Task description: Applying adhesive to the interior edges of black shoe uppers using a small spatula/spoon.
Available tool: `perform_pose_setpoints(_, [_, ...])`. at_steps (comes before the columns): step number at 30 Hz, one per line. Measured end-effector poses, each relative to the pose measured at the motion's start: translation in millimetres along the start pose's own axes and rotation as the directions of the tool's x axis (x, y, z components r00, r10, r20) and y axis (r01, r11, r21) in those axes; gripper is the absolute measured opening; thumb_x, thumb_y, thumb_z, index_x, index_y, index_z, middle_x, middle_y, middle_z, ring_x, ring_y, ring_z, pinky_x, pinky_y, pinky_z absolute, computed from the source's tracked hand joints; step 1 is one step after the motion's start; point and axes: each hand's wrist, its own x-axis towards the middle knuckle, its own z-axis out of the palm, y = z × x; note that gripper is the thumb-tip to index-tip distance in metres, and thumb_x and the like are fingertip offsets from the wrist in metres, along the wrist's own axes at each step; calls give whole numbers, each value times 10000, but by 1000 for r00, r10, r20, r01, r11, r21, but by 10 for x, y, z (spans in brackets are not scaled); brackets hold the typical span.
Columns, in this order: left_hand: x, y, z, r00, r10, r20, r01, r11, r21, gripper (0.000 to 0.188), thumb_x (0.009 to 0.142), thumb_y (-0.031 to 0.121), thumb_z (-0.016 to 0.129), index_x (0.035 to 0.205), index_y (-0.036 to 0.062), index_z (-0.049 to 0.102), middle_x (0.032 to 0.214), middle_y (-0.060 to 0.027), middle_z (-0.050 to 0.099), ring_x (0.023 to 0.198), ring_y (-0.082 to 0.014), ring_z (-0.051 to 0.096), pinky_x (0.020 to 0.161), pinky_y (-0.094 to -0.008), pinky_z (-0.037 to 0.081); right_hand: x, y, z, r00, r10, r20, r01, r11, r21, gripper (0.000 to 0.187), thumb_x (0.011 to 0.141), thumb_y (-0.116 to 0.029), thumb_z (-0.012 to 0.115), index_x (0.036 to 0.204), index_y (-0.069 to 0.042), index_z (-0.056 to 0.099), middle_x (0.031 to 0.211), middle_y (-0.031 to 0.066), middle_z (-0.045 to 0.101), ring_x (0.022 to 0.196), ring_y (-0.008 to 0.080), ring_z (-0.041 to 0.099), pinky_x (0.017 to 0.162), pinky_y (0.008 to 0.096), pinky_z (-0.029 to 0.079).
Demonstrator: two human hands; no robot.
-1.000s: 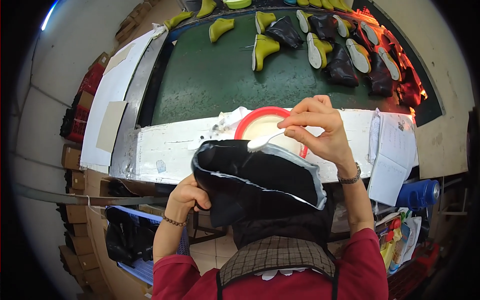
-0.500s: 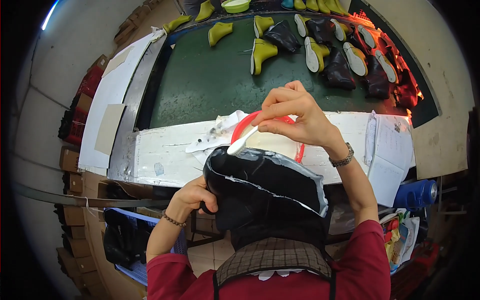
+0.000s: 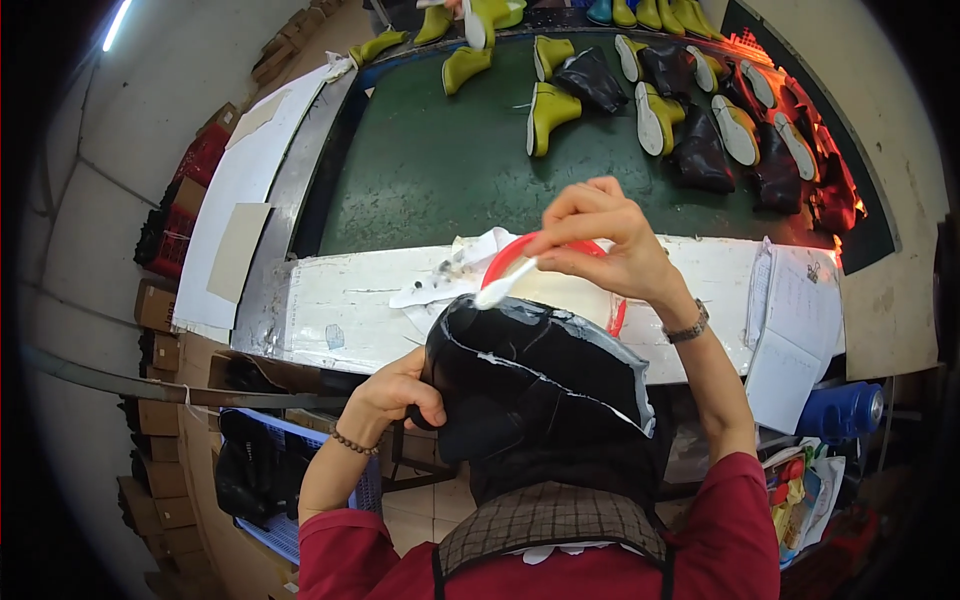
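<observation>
A black boot upper [image 3: 530,375] is held over my lap, with white paste along its edge and in a line across its side. My left hand [image 3: 398,392] grips its rounded left end, thumb on top. My right hand [image 3: 612,245] pinches the handle of a small white brush [image 3: 497,290]. The brush head meets the upper's far edge near the left end. Just behind the upper, a red-rimmed bowl [image 3: 500,257] of whitish liquid is partly hidden by my right hand and the upper.
A stained white cloth [image 3: 440,280] lies beside the bowl on a white board [image 3: 310,310]. Beyond, a green surface [image 3: 420,170] carries yellow-green lasts [image 3: 550,115] and dark boot uppers [image 3: 703,155]. An open notebook [image 3: 785,330] and blue jug [image 3: 840,411] are at right.
The view has shifted slightly, so most things sit further right and lower. The brush stays near the upper's left end. Another person's hand with a yellow-green last has appeared at the far edge.
</observation>
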Motion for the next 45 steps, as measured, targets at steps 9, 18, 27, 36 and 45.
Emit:
perform_pose_setpoints(9, [1, 446, 56, 997, 24, -74, -17, 996, 89, 644, 609, -104, 660, 1251, -75, 615, 833, -123, 717, 510, -126, 623, 363, -221, 427, -736, 433, -224, 869, 407, -280, -336, 903, 269, 132, 908, -144, 773, 1007, -57, 785, 848, 6, 671, 769, 70, 581, 707, 249, 437])
perform_pose_setpoints(18, [1754, 1339, 292, 874, 481, 72, -386, 597, 703, 443, 715, 2, 714, 1144, 29, 612, 814, -42, 662, 529, -76, 533, 419, -241, 407, -1830, 1024, -9, 440, 760, -479, -496, 650, 576, 177, 1075, -185, 563, 1067, -13, 606, 689, -12, 547, 450, 20, 403, 374, 211, 290])
perform_pose_setpoints(27, [3658, 752, -109, 798, 577, 173, -113, -138, 984, 579, 587, 351, 868, 1079, 74, 745, 1017, -201, 733, 1004, -394, 706, 893, -481, 555, -1978, 1338, 93, 444, 739, -507, -576, 668, 470, 172, 1075, -219, 565, 1068, -56, 618, 674, -45, 480, 466, 10, 373, 377, 197, 278])
perform_pose_setpoints(36, [-441, 126, -96, 83, 987, -134, -122, 144, 982, 412, 832, 45, 761, 1237, 90, 700, 1280, -89, 714, 1155, -263, 682, 1022, -382, 507, -1921, 1086, -29, 457, 747, -483, -650, 651, 392, 293, 1097, -355, 518, 1006, -89, 599, 673, -76, 426, 488, 0, 322, 406, 175, 227])
perform_pose_setpoints(45, [-3298, -1756, -2226, -177, 604, -777, 901, 417, 119, 866, 785, 238, 838, 1528, 124, 407, 1230, -217, 677, 1172, -450, 637, 995, -536, 521, -2049, 1003, -82, 401, 799, -448, -616, 597, 514, 301, 1107, -342, 496, 965, -91, 583, 679, -58, 477, 449, 6, 343, 375, 185, 235])
